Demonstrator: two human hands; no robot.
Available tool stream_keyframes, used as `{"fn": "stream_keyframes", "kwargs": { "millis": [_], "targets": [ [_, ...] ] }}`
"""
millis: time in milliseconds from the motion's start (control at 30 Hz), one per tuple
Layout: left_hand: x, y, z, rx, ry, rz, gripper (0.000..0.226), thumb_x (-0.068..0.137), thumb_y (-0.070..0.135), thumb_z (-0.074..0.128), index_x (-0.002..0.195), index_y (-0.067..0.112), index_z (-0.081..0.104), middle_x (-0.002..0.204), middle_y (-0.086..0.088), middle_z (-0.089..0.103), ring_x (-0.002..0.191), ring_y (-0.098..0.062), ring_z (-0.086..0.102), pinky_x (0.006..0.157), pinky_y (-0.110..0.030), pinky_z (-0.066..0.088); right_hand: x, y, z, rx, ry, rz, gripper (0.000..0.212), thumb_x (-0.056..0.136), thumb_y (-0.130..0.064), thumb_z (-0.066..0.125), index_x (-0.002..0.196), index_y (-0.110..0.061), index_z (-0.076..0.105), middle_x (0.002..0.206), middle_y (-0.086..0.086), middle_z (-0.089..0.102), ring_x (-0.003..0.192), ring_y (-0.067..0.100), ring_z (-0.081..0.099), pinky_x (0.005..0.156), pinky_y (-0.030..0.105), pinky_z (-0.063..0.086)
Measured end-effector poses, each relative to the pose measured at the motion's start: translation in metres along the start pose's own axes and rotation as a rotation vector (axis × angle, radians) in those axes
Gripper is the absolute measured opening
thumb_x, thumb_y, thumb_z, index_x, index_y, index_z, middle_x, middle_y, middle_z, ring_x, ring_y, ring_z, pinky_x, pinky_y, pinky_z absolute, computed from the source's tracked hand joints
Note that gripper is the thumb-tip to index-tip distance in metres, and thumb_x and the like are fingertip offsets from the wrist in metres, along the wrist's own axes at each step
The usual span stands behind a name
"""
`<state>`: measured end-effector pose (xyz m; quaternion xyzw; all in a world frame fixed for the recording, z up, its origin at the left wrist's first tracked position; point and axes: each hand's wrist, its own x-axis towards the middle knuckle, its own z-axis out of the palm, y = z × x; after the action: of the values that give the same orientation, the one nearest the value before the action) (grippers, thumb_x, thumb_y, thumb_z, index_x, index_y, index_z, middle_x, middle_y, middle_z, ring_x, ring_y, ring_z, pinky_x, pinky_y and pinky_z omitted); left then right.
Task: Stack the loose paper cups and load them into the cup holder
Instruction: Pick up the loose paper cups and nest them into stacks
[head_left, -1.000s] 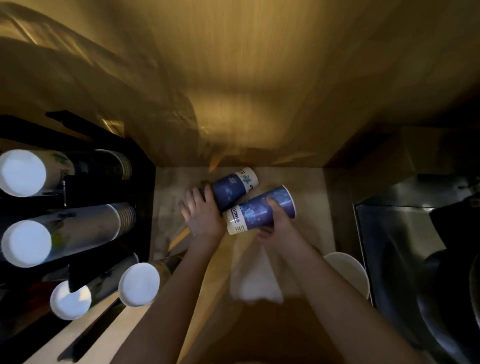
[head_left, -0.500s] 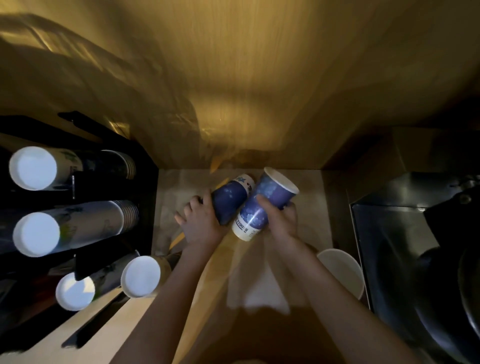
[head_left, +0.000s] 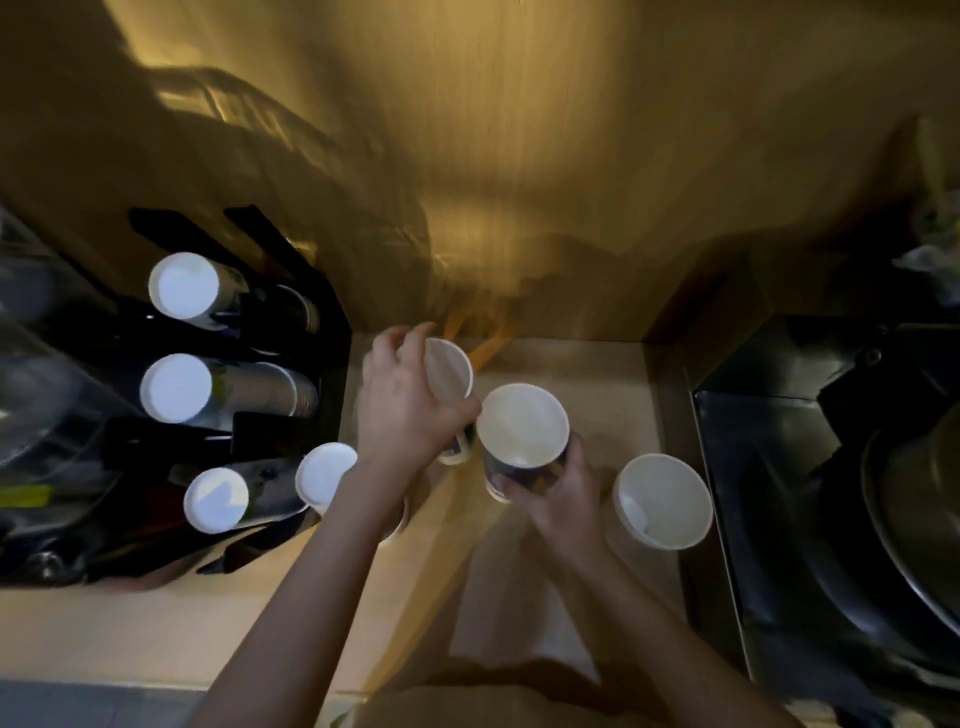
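My left hand grips a blue paper cup upright, its white mouth turned up toward me. My right hand holds a second, larger blue paper cup upright right beside it; the two cups nearly touch. A third white-lined cup stands loose on the counter to the right of my right hand. The black cup holder sits at the left, with several stacks of cups lying in its slots, white bottoms facing me.
A wooden wall rises behind the light counter. A dark metal sink with dark cookware fills the right side. A white cloth or paper lies on the counter between my forearms. Clutter sits at the far left.
Both cups were lying tilted on their sides; now each hand holds its cup upright with the mouth up. The camera has dropped closer and shifted, showing more of the holder and third cup.
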<state>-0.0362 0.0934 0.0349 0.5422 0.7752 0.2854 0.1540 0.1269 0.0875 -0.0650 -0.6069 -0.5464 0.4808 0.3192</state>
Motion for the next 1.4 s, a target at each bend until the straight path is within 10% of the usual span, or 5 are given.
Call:
{"fn": "stream_keyframes", "kwargs": {
  "millis": [433, 667, 833, 1133, 1400],
  "targets": [
    [-0.042, 0.063, -0.073, -0.146, 0.017, 0.303, 0.076, 0.059, 0.04, 0.067, 0.131, 0.026, 0.046, 0.136, 0.002, 0.048, 0.126, -0.015, 0.041, 0.098, -0.022, 0.03, -0.015, 0.015, -0.005, -0.053, -0.082, -0.024, 0.075, 0.057, -0.019, 0.087, 0.12, -0.015, 0.045, 0.11, 0.001, 0.06, 0.103, 0.018, 0.058, 0.082, 0.032, 0.05],
    [-0.048, 0.046, -0.011, -0.066, -0.216, 0.287, 0.081, 0.06, 0.04, 0.071, 0.133, 0.023, 0.043, 0.139, -0.002, 0.043, 0.13, -0.02, 0.035, 0.107, -0.031, 0.029, -0.017, 0.02, -0.003, -0.065, -0.065, -0.033, 0.074, 0.055, -0.015, 0.088, 0.118, -0.014, 0.049, 0.101, -0.003, 0.061, 0.091, 0.01, 0.059, 0.062, -0.002, 0.038],
    [-0.053, 0.022, 0.034, 0.039, -0.341, 0.229, 0.087, 0.066, 0.04, 0.076, 0.139, 0.025, 0.031, 0.149, -0.003, 0.027, 0.136, -0.021, 0.024, 0.109, -0.037, 0.027, -0.02, 0.0, 0.001, 0.405, -0.173, 0.254, 0.014, 0.089, -0.009, 0.049, 0.101, -0.014, 0.052, 0.085, 0.004, 0.061, 0.08, 0.019, 0.054, 0.075, 0.035, 0.043],
    [-0.056, -0.009, 0.07, -0.089, -0.368, 0.275, 0.079, 0.062, 0.042, 0.073, 0.132, 0.02, 0.045, 0.143, -0.01, 0.037, 0.133, -0.025, 0.03, 0.107, -0.035, 0.027, -0.018, -0.003, 0.005, 0.834, -0.034, 0.461, 0.024, 0.095, -0.028, 0.039, 0.087, -0.015, 0.058, 0.083, 0.004, 0.058, 0.08, 0.017, 0.056, 0.07, 0.034, 0.044],
    [-0.056, -0.006, 0.079, -0.086, -0.316, 0.267, 0.076, 0.063, 0.049, 0.062, 0.131, 0.018, 0.046, 0.146, -0.011, 0.034, 0.135, -0.026, 0.029, 0.108, -0.033, 0.024, -0.021, -0.004, -0.014, 0.157, -0.221, 0.117, 0.016, 0.09, -0.023, 0.054, 0.104, -0.016, 0.057, 0.096, -0.002, 0.06, 0.084, 0.011, 0.061, 0.064, 0.022, 0.049]
  ]
}}
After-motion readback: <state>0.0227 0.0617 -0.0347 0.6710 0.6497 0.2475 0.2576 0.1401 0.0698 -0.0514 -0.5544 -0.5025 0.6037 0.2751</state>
